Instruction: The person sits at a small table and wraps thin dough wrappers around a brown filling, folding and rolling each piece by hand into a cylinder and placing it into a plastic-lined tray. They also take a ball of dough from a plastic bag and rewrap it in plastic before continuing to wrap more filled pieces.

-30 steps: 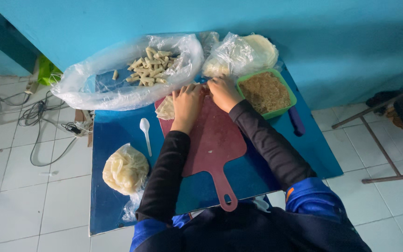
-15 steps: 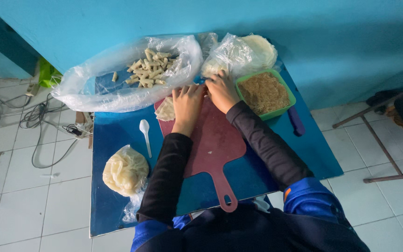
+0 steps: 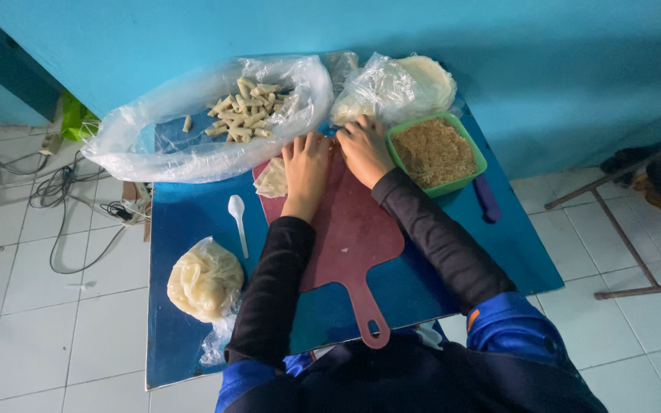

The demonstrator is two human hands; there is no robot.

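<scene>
- Both hands work at the far end of the red cutting board [image 3: 350, 237], mid-frame. The left hand [image 3: 305, 164] lies flat, fingers together and pointing away, next to a pale wrapper [image 3: 273, 180] that overhangs the board's left edge.
- The right hand [image 3: 364, 149] is curled, fingers bent down and pressed close over something small on the board. What they pinch is hidden, so I cannot tell whether it is a roll half made.
- Judging by the scene, the work is partly done: a pile of finished small rolls [image 3: 245, 113] lies on the clear plastic sheet [image 3: 185, 145] in the upper left. A good deal of material is left.
- The green tub [image 3: 472, 145], right of the hands, is nearly full of brown crumbly filling [image 3: 434, 153].
- A clear bag of flat wrappers [image 3: 403, 84] sits at the top centre, just beyond the right hand.
- A tied bag of pale dough-like stuff [image 3: 204, 279] rests lower left on the blue table [image 3: 185, 222], with a white spoon [image 3: 238, 222] between it and the board.
</scene>
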